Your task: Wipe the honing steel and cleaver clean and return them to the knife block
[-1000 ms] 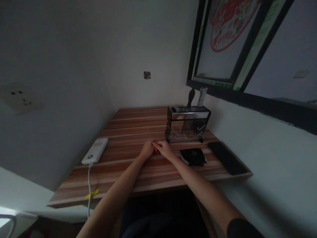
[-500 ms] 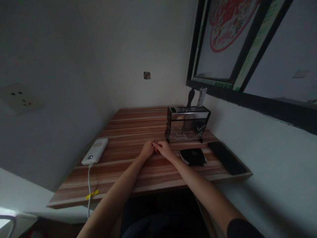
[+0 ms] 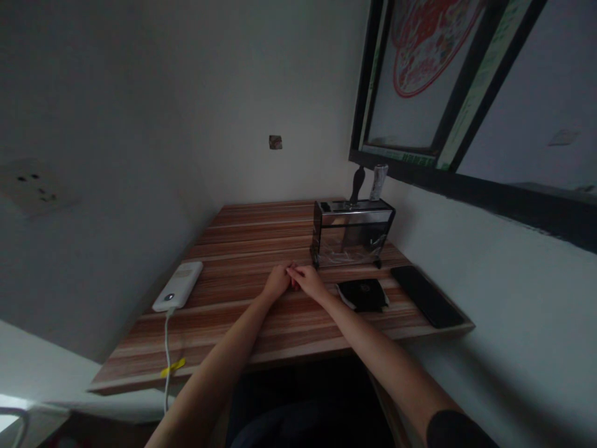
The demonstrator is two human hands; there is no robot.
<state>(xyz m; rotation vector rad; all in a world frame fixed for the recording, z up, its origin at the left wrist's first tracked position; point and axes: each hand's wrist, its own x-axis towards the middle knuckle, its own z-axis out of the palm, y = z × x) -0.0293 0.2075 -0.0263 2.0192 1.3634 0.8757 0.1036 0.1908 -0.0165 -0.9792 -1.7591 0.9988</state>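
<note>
My left hand (image 3: 278,280) and my right hand (image 3: 308,279) rest together on the wood-grain table (image 3: 252,242), touching at the fingers. Both are closed, fingers curled inward. A small reddish patch shows between them; whether it is fingertips or some small object I cannot tell. Just beyond my right hand stands a black and silver knife holder (image 3: 357,218) with a clear front. Out of its top stick a black handle (image 3: 358,183) and a handle in pale wrapping (image 3: 379,182). A small black folded pouch or packet with white edges (image 3: 362,294) lies beside my right wrist.
At the left edge lies a white power bank (image 3: 178,286), its white cable (image 3: 167,354) running over the front edge past yellow tape (image 3: 173,367). A dark phone-like slab (image 3: 426,296) lies at the right edge. Walls border the table; a black-framed window (image 3: 420,81) is on the right.
The whole view has shifted very slightly. My hands stay together in the same place, and the things on the table have not moved.
</note>
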